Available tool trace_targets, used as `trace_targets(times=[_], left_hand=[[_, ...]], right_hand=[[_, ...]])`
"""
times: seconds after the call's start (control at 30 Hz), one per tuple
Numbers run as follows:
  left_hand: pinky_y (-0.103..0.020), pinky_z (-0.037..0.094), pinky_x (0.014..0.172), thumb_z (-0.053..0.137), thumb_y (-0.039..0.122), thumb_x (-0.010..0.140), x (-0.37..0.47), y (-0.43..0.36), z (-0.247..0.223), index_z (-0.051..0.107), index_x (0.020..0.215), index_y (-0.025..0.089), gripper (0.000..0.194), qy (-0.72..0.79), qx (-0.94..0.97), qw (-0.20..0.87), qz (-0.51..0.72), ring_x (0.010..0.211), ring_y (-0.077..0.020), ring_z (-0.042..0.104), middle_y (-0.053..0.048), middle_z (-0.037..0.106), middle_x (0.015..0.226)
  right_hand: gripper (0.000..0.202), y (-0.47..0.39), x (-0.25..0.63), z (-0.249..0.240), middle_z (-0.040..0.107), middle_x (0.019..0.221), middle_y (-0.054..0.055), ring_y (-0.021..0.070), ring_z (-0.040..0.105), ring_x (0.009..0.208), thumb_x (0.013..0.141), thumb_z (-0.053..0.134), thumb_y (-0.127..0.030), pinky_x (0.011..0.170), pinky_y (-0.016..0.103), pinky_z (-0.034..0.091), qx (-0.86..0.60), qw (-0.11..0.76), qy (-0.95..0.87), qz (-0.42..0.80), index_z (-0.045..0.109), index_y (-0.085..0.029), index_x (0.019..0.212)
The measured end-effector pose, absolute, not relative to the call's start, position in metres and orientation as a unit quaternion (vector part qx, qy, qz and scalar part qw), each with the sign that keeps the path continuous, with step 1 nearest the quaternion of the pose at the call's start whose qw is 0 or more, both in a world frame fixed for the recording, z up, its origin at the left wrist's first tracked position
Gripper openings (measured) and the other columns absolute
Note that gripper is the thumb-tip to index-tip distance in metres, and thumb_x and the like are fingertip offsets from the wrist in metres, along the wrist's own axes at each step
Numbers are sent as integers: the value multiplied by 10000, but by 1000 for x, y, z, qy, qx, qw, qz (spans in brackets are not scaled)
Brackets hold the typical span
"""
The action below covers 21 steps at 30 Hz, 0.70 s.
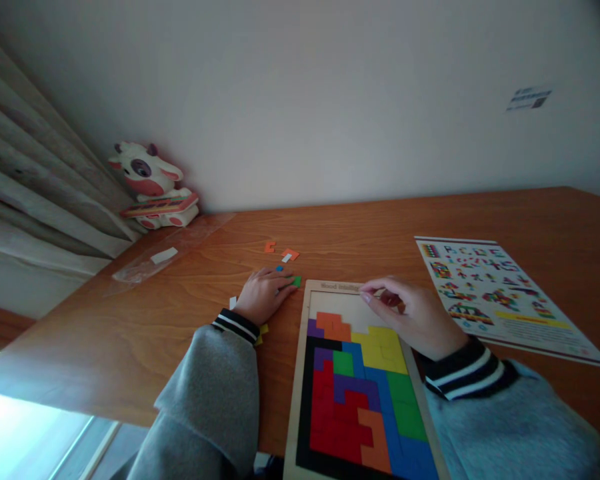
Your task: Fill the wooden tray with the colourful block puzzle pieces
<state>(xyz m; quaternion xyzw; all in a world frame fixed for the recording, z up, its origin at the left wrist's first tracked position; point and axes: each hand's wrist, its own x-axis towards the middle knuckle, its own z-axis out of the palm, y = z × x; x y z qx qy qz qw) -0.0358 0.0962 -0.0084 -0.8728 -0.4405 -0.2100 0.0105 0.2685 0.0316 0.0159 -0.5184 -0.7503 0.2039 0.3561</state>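
My left hand lies palm down on the table, fingers stretched out over loose puzzle pieces. Its fingertips touch or nearly touch a green piece, and a blue piece shows just beyond them. Partly under my left wrist are yellow pieces; a white piece is beside it. A wooden puzzle board holds colourful block pieces, with bare wood at its top end. Above that end my right hand is closed in a pinch, thumb and forefinger close together; whatever they hold, if anything, cannot be made out.
Orange pieces and a small white piece lie beyond my left hand. A printed pattern sheet is on the right. A clear plastic bag and a cow toy stand at the far left, by the curtain.
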Motion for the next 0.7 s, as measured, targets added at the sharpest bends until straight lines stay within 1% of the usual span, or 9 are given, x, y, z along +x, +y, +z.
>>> trace_targets(times=[0.1,0.23,0.37,0.47,0.6,0.7], left_hand=[[-413,521,956,592,331,938,-36,96,-9,724,1069,241,207,-441,-872,7,-213,1043,-221,652,-52,732,1098],[-402,523,937,573,308,947,-33,95,-8,697,1102,221,216,-436,-876,11,-205,1027,-229,644,-67,710,1097],[-381,535,909,602,322,930,-34,94,-8,678,1130,215,240,-449,-869,14,-207,1004,-231,650,-83,692,1090],[-358,549,881,615,348,922,-35,94,-7,668,1130,216,252,-461,-862,14,-211,978,-224,666,-77,695,1066],[-341,557,877,597,349,935,-31,90,-2,674,1080,213,213,-433,-859,18,-273,969,-212,681,-69,704,1068],[-322,557,884,621,354,925,-20,80,6,661,1107,218,230,-379,-860,26,-341,964,-192,685,-63,716,1052]], right_hand=[[218,32,272,18,728,831,45,180,665,682,904,543,-384,599,300,526,-530,365,-739,198,691,-228,939],[226,33,279,19,740,885,53,202,683,754,908,545,-408,648,321,542,-543,377,-725,196,688,-239,950],[236,34,283,18,740,916,65,213,688,790,900,552,-414,677,336,547,-543,394,-715,198,684,-226,953],[236,35,283,18,738,910,64,212,687,787,900,551,-411,675,335,546,-540,391,-717,203,684,-224,959],[233,32,278,21,736,873,53,203,683,755,903,548,-415,653,324,536,-545,385,-717,204,684,-230,945],[238,28,267,22,730,823,38,188,675,713,906,549,-423,630,308,528,-539,373,-715,242,680,-234,967]])
